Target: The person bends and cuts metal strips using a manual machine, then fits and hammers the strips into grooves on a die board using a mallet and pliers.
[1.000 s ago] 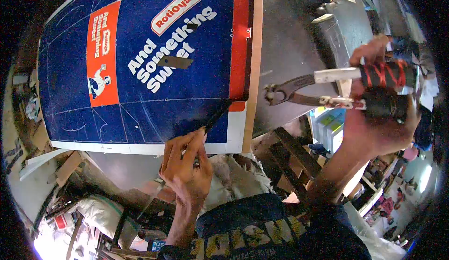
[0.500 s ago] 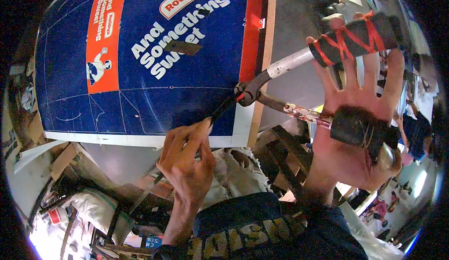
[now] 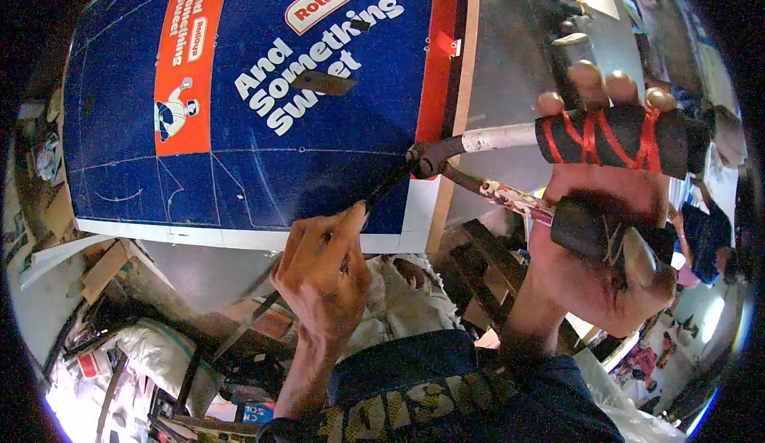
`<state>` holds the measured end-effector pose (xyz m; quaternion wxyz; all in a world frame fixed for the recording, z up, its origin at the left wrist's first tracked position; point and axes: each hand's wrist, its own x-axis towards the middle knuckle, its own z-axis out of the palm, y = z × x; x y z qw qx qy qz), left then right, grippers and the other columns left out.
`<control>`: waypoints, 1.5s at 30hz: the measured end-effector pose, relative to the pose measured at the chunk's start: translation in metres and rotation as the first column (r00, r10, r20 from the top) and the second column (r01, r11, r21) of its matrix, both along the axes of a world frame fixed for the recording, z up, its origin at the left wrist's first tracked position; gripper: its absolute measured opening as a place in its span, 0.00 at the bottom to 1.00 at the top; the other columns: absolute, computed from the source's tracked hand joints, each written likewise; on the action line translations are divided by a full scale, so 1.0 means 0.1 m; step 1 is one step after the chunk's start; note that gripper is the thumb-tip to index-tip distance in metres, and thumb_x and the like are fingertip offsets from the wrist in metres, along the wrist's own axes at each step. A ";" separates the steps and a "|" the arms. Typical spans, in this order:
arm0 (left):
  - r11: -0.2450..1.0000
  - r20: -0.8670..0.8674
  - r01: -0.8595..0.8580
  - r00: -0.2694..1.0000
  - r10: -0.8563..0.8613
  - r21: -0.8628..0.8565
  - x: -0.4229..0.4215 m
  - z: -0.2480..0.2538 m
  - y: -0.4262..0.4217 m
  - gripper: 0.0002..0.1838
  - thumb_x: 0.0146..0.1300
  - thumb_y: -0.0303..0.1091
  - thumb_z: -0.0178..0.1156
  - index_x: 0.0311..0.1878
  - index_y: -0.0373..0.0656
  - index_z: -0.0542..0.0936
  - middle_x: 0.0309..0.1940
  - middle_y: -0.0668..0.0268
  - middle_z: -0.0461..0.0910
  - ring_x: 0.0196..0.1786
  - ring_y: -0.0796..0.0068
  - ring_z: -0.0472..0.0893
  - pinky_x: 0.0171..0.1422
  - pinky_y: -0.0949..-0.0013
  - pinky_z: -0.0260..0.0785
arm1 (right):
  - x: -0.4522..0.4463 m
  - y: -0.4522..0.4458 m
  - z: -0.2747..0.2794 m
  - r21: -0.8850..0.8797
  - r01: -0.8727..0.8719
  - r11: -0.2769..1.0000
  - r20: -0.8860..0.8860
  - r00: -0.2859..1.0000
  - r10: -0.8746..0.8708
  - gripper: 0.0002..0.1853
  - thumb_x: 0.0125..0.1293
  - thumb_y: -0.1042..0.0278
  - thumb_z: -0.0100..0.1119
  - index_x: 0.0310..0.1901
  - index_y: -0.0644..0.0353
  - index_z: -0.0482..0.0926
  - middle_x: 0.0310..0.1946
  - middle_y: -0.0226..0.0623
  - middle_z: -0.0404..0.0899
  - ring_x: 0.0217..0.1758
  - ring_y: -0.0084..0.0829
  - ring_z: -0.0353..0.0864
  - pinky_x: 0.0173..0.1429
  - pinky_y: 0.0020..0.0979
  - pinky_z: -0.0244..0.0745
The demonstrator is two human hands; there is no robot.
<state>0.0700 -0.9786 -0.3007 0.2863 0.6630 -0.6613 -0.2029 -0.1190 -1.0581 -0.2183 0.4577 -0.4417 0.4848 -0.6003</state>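
Observation:
My left hand pinches the near end of a thin dark strip over the lower edge of a blue printed sheet. My right hand is wrapped round the two handles of a pair of pincers; its fingers curl over the upper grip, which has red cord on black wrapping, and its thumb lies by the lower one. The pincers' jaws meet the far end of the strip near the sheet's red band. A small dark flat piece lies on the white lettering.
A wooden edge strip borders the sheet on the right, beside a grey table surface. White sacks and wooden pieces lie below left. Another person in dark clothing is at the far right.
The pincers have moved left from over the grey surface to the strip's end. My right hand spread its fingers, then curled them round the handles. The sheet appears shifted slightly right and up in view.

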 end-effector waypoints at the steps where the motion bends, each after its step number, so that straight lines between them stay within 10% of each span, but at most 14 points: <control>1: 1.000 0.001 0.004 1.000 -0.004 -0.004 0.00 0.00 0.00 0.14 0.53 0.18 0.64 0.42 0.43 0.87 0.32 0.63 0.84 0.35 0.64 0.83 0.38 0.64 0.76 | -0.04 -0.04 -0.06 -0.019 -0.015 1.000 0.030 0.999 0.016 0.52 0.47 0.49 0.68 0.70 0.68 0.57 0.63 0.51 0.64 0.63 0.48 0.65 0.73 0.60 0.49; 5: 1.000 0.006 -0.023 1.000 0.023 0.017 0.01 -0.01 -0.01 0.15 0.51 0.17 0.64 0.43 0.43 0.88 0.31 0.63 0.84 0.34 0.64 0.83 0.37 0.64 0.76 | -0.36 -0.26 -0.25 -0.378 -0.454 0.807 0.272 0.779 0.565 0.49 0.43 0.64 0.70 0.70 0.59 0.61 0.57 0.44 0.70 0.60 0.45 0.69 0.66 0.50 0.62; 6: 1.000 -0.005 -0.019 1.000 0.019 -0.001 0.02 -0.02 -0.02 0.16 0.51 0.17 0.64 0.43 0.43 0.88 0.31 0.63 0.83 0.34 0.64 0.83 0.37 0.64 0.76 | -0.37 -0.28 -0.24 -0.404 -0.480 0.779 0.266 0.753 0.602 0.50 0.44 0.55 0.70 0.70 0.63 0.59 0.58 0.48 0.68 0.59 0.45 0.66 0.68 0.52 0.56; 8: 1.000 -0.016 -0.013 1.000 0.013 -0.016 0.02 -0.01 -0.02 0.16 0.51 0.17 0.64 0.43 0.43 0.88 0.30 0.63 0.83 0.34 0.64 0.82 0.36 0.64 0.75 | -0.33 -0.25 -0.20 -0.429 -0.503 0.751 0.260 0.727 0.636 0.54 0.46 0.45 0.70 0.70 0.67 0.58 0.58 0.52 0.65 0.58 0.46 0.64 0.69 0.54 0.50; 14: 1.000 0.013 0.015 1.000 -0.016 0.021 0.01 0.00 0.01 0.17 0.50 0.16 0.65 0.42 0.45 0.88 0.30 0.62 0.83 0.33 0.64 0.82 0.36 0.64 0.74 | -0.20 -0.22 -0.03 -0.179 0.128 0.976 0.480 0.877 -0.027 0.54 0.52 0.46 0.63 0.74 0.70 0.53 0.63 0.59 0.65 0.61 0.50 0.68 0.71 0.60 0.53; 15: 1.000 0.034 -0.006 0.999 0.006 0.014 0.00 -0.01 0.00 0.17 0.49 0.16 0.66 0.42 0.45 0.88 0.29 0.62 0.83 0.32 0.64 0.82 0.36 0.65 0.74 | -0.60 -0.20 -0.02 -0.299 -0.176 0.938 0.487 0.817 0.309 0.52 0.52 0.47 0.61 0.73 0.71 0.55 0.64 0.62 0.65 0.64 0.56 0.68 0.74 0.64 0.49; 17: 1.000 0.058 -0.024 0.998 0.024 0.010 0.00 -0.01 -0.01 0.18 0.49 0.15 0.66 0.42 0.45 0.89 0.29 0.62 0.83 0.32 0.64 0.82 0.35 0.65 0.73 | -1.00 -0.17 0.10 -0.336 -0.210 0.918 0.446 0.823 0.352 0.45 0.55 0.50 0.57 0.69 0.75 0.60 0.63 0.65 0.67 0.67 0.58 0.67 0.75 0.65 0.52; 23: 0.999 0.074 -0.008 0.997 0.011 -0.035 -0.04 -0.02 0.01 0.16 0.50 0.16 0.68 0.42 0.44 0.89 0.30 0.62 0.84 0.33 0.65 0.82 0.38 0.65 0.74 | -1.44 -0.65 -0.06 0.131 0.046 0.990 -0.090 0.995 -0.034 0.23 0.67 0.57 0.55 0.52 0.72 0.79 0.50 0.55 0.80 0.57 0.50 0.80 0.63 0.53 0.73; 28: 0.998 0.111 -0.051 0.992 0.056 -0.046 -0.13 0.02 -0.01 0.10 0.54 0.22 0.70 0.39 0.45 0.89 0.32 0.62 0.87 0.33 0.67 0.85 0.40 0.67 0.76 | -0.66 -1.02 -0.52 0.067 -0.058 0.996 -0.878 0.471 0.086 0.19 0.67 0.56 0.63 0.47 0.67 0.77 0.34 0.47 0.83 0.33 0.41 0.83 0.36 0.35 0.77; 32: 0.996 0.125 -0.058 0.990 0.065 -0.061 -0.08 -0.01 0.03 0.10 0.54 0.22 0.70 0.40 0.45 0.89 0.32 0.61 0.87 0.33 0.67 0.85 0.40 0.67 0.76 | -0.48 -1.03 -0.46 0.372 0.073 0.925 -0.861 0.398 0.315 0.22 0.69 0.54 0.62 0.49 0.68 0.75 0.33 0.52 0.81 0.37 0.46 0.83 0.41 0.37 0.77; 34: 0.998 0.098 -0.064 0.993 0.064 -0.008 -0.07 0.00 0.02 0.11 0.54 0.22 0.70 0.40 0.45 0.89 0.32 0.61 0.87 0.33 0.67 0.85 0.40 0.67 0.76 | -0.52 -0.96 -0.64 -0.201 -0.093 0.975 -0.968 0.171 -0.183 0.25 0.68 0.52 0.63 0.49 0.73 0.75 0.30 0.50 0.79 0.37 0.43 0.82 0.44 0.37 0.78; 38: 0.995 0.127 -0.091 0.988 0.086 0.033 -0.10 0.05 0.00 0.11 0.53 0.21 0.70 0.40 0.46 0.90 0.31 0.62 0.87 0.33 0.67 0.84 0.40 0.66 0.76 | -0.61 -0.82 -0.46 -0.233 -0.070 0.970 -0.925 0.326 -0.198 0.21 0.67 0.59 0.63 0.41 0.77 0.78 0.24 0.46 0.76 0.31 0.38 0.79 0.41 0.36 0.79; 41: 0.995 0.081 -0.099 0.992 0.099 -0.004 -0.09 0.04 -0.01 0.11 0.52 0.22 0.70 0.39 0.47 0.90 0.30 0.63 0.86 0.32 0.67 0.84 0.40 0.66 0.75 | -0.89 -0.71 -0.60 -0.237 -0.055 0.970 -0.890 0.413 -0.194 0.17 0.65 0.61 0.66 0.48 0.65 0.81 0.44 0.45 0.82 0.50 0.43 0.82 0.56 0.42 0.75; 45: 0.997 0.058 -0.071 0.996 0.070 0.018 -0.06 0.02 0.01 0.13 0.51 0.18 0.69 0.41 0.45 0.89 0.30 0.62 0.86 0.33 0.65 0.83 0.39 0.65 0.74 | -1.29 -0.62 -0.72 -0.231 0.096 0.968 -0.965 0.103 -0.240 0.22 0.65 0.58 0.67 0.55 0.60 0.76 0.51 0.49 0.78 0.57 0.48 0.77 0.62 0.45 0.70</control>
